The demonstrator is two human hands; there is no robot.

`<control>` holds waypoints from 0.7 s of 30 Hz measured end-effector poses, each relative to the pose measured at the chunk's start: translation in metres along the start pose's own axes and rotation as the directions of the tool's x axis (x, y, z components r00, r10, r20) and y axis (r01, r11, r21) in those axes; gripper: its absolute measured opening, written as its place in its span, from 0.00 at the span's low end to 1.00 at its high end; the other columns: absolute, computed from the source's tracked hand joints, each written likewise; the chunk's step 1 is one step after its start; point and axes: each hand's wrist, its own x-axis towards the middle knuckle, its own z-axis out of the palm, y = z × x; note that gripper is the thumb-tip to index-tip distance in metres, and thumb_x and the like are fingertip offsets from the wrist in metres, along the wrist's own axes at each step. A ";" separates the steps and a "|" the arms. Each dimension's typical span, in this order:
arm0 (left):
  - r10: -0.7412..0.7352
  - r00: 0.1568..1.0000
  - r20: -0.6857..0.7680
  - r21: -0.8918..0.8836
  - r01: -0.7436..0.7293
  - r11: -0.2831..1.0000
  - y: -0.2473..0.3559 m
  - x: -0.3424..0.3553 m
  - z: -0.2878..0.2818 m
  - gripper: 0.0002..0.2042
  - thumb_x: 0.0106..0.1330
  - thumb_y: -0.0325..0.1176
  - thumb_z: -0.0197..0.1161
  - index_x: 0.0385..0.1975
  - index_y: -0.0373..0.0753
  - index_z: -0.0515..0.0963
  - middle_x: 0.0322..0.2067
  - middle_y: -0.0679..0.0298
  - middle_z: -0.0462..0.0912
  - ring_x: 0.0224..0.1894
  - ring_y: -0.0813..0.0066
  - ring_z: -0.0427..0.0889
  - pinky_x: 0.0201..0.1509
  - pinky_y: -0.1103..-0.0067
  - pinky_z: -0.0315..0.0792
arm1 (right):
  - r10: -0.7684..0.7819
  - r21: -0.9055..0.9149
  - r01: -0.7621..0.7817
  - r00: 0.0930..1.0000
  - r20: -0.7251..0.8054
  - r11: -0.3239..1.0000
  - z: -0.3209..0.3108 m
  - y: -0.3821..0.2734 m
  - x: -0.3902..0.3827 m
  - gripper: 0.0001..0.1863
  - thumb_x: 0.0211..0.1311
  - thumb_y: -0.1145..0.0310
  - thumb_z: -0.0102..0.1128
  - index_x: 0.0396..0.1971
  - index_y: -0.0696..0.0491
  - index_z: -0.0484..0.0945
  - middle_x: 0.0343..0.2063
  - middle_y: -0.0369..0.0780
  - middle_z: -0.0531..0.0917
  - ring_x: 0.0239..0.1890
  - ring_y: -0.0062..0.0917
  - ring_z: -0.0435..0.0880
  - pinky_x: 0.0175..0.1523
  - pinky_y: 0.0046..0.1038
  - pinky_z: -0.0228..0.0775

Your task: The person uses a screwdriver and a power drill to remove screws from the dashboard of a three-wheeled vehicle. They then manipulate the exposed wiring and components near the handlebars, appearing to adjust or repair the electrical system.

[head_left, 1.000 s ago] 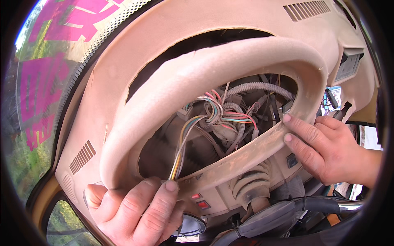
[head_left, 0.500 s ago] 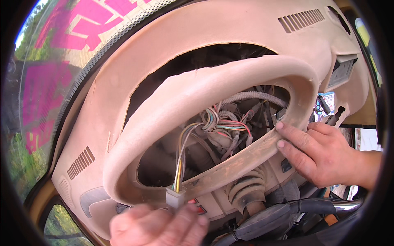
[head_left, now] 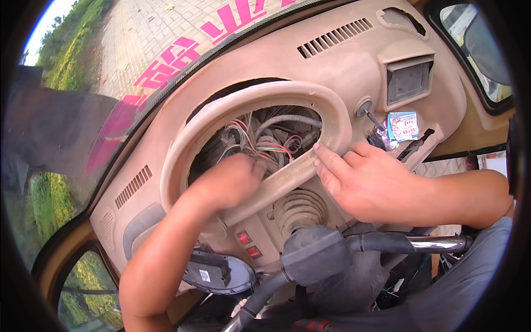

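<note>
My left hand [head_left: 235, 177] reaches over the near rim into the oval opening of a beige dashboard. Its fingers are curled, blurred and partly hidden, so what they hold does not show. Beside it lies a tangle of coloured wires [head_left: 243, 135]. A grey corrugated conduit [head_left: 287, 119] curves through the opening behind them. My right hand [head_left: 357, 177] rests on the right part of the oval beige surround [head_left: 265, 188], two fingers stretched onto it near the inner edge, gripping nothing.
Below the opening lies a dark oval panel [head_left: 218, 272]. Black handlebars [head_left: 318, 254] stand close in front of the dash, by two red switches [head_left: 248, 245]. A key [head_left: 373, 119] is in the ignition, near a blue-and-white packet [head_left: 402, 126]. Beyond the windshield, a dark-clothed figure [head_left: 61, 127] shows.
My left hand has gone from below the surround, beside a white wire connector, up into the opening. That connector no longer shows. My right fingers stay on the surround. The view has shifted.
</note>
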 end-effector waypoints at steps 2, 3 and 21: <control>-0.117 0.990 0.073 -0.099 0.124 0.987 0.007 0.010 -0.001 0.26 0.74 0.51 0.50 0.50 0.31 0.81 0.43 0.43 0.85 0.49 0.54 0.84 0.56 0.68 0.73 | 0.023 0.007 -0.023 0.998 0.060 1.000 0.000 -0.004 0.001 0.25 0.53 0.68 0.56 0.48 0.69 0.77 0.54 0.62 0.77 0.35 0.33 0.84 0.45 0.31 0.72; -0.202 0.974 0.107 -0.056 0.209 0.976 0.008 0.017 0.003 0.29 0.73 0.55 0.52 0.57 0.34 0.78 0.52 0.49 0.83 0.55 0.63 0.81 0.60 0.71 0.72 | 0.012 -0.013 -0.011 0.998 0.057 1.000 0.000 -0.006 0.002 0.25 0.53 0.68 0.56 0.48 0.69 0.77 0.53 0.63 0.77 0.33 0.33 0.83 0.43 0.30 0.72; -0.169 0.929 0.331 -0.690 0.360 0.628 0.000 0.029 0.026 0.18 0.62 0.32 0.65 0.50 0.30 0.81 0.43 0.57 0.86 0.38 0.71 0.86 0.40 0.70 0.80 | 0.038 -0.037 -0.035 0.997 0.069 0.999 -0.003 -0.011 0.002 0.22 0.53 0.70 0.57 0.47 0.68 0.79 0.51 0.63 0.79 0.34 0.34 0.84 0.42 0.31 0.72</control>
